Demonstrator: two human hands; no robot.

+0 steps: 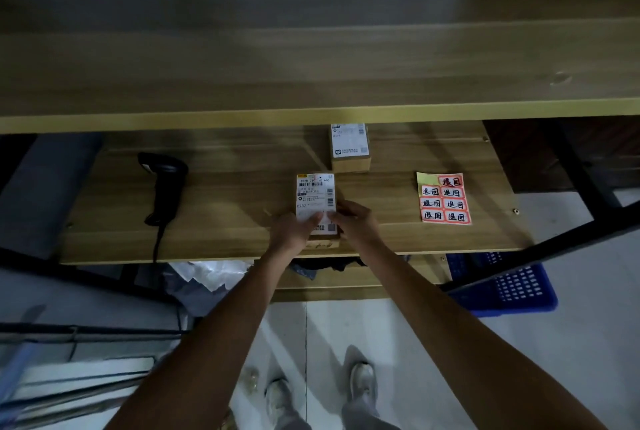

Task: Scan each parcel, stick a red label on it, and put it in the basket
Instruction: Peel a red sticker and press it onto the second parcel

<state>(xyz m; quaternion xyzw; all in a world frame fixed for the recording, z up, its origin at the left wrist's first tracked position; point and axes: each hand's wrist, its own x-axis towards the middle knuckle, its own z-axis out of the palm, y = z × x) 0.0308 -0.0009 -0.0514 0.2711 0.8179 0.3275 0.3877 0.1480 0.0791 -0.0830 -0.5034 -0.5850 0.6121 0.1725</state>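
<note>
A small cardboard parcel with a white shipping label lies at the middle of the wooden shelf. My left hand holds its near left corner and my right hand holds its near right corner, thumbs on the label. A second parcel stands behind it, partly under the upper shelf. A black barcode scanner lies to the left, its cable running over the front edge. A sheet of red labels lies to the right. A blue basket sits low on the floor at right.
An upper wooden shelf overhangs the back of the work shelf. Black metal frame bars run at the right and left. White plastic bags lie beneath the shelf. My shoes stand on the grey floor below.
</note>
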